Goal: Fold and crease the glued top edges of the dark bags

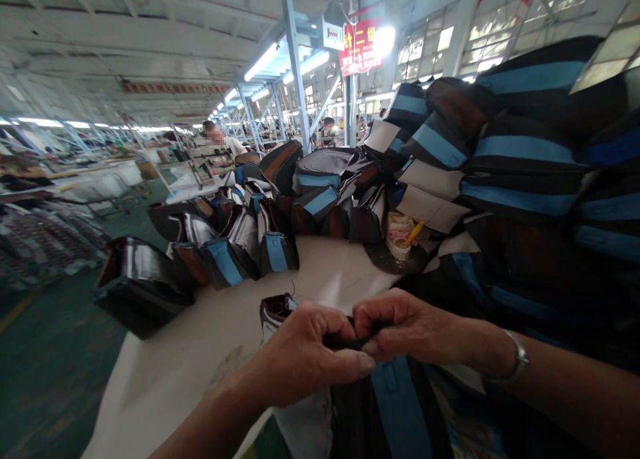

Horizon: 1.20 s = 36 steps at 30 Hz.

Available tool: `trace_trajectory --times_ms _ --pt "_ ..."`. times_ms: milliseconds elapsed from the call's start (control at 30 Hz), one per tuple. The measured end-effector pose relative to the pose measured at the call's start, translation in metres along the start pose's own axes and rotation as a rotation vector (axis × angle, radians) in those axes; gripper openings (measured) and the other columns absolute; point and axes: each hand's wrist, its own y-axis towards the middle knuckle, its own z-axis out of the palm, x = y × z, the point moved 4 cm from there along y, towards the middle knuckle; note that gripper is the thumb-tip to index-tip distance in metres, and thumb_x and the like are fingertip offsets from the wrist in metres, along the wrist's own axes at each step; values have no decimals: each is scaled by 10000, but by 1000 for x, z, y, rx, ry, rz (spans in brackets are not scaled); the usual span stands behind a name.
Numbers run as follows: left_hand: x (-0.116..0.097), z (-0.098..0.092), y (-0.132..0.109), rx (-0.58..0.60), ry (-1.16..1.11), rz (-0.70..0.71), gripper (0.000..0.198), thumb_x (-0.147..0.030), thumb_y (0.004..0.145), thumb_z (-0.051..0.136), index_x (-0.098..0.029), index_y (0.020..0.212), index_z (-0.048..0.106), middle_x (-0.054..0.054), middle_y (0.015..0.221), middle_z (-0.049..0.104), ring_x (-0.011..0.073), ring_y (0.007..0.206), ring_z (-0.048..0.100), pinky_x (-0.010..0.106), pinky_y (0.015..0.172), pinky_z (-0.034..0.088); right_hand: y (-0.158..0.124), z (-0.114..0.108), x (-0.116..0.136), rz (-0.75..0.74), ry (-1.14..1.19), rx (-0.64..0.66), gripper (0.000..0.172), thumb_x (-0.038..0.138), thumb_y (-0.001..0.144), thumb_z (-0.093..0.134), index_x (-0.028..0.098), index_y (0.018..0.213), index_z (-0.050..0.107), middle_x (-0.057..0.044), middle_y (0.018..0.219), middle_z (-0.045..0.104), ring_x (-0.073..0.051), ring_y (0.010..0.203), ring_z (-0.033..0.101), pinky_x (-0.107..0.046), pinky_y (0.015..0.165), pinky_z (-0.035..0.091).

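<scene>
My left hand (305,352) and my right hand (405,326) meet at the near edge of a white table (200,352). Both are closed, pinching the top edge of a black bag piece with a blue stripe (395,406). The fingertips of the two hands almost touch. A silver bracelet (517,359) sits on my right wrist. The bag's brown-lined end (275,309) sticks out to the left of my left hand.
A tall stack of black and blue bag pieces (525,152) rises at the right. More bags (270,239) lie heaped across the far table. A small pot with a yellow tool (403,236) stands among them. A person (220,139) works far behind.
</scene>
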Motion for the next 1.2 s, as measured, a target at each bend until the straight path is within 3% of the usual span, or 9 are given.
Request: trace_trajectory --times_ms 300,467,567,667,767,833,933,1100,1200 --pt "7 -4 -3 -37 -24 11 150 -236 710 578 -142 737 691 -21 637 508 122 607 418 274 576 309 3 0 -7 7 1 10 180 280 808 681 116 803 606 48 656 468 -63 595 360 -202 535 259" --pt "6 -2 -4 -45 -91 3 155 -258 698 584 -134 714 675 -25 609 482 121 589 392 276 545 278 -1 3 7 -31 -282 -117 171 278 794 689 129 833 614 34 691 503 -80 626 398 -200 546 306" --pt "-1 -1 -5 -145 -11 56 127 -204 693 557 -137 658 660 -25 601 496 119 598 426 268 554 293 -2 4 11 17 -466 -242 54 174 774 645 139 799 613 40 663 511 -78 601 399 -196 525 305" --pt "-6 -2 -8 -228 42 113 133 -165 706 554 -135 644 668 -21 622 534 118 624 468 257 586 320 -4 7 15 -169 -603 -304 43 108 768 620 145 766 599 31 675 535 -79 610 435 -199 549 324" --pt "-1 -3 -10 -125 -31 87 154 -240 779 616 -130 766 724 -17 674 560 123 646 468 252 602 329 -11 12 20 -498 -777 -242 74 95 833 561 150 791 588 -10 751 554 -96 663 483 -222 601 351" --pt "2 -6 -11 -36 -62 63 291 -382 881 598 -128 840 734 -16 686 542 125 651 443 255 607 321 -16 14 20 -600 -895 -164 112 103 894 500 154 845 587 -33 786 552 -109 677 477 -236 608 356" --pt "4 -12 -8 10 -15 54 515 -531 987 440 -118 843 712 -4 716 530 130 687 434 262 657 330 -21 15 21 -666 -1068 -84 145 112 935 446 154 919 584 -55 826 559 -127 695 455 -253 617 357" --pt "4 -8 -5 141 31 51 496 -569 943 517 -154 675 485 -44 662 328 106 615 270 264 555 237 -24 19 22 -758 -1328 -33 166 132 936 426 159 918 589 -59 814 556 -147 684 434 -282 617 332" --pt "3 -1 -8 146 75 66 453 -524 958 507 -163 689 466 -41 675 352 105 617 301 255 556 254 -26 15 18 -745 -1239 -18 153 119 926 444 153 929 593 -65 849 562 -137 698 447 -267 626 341"
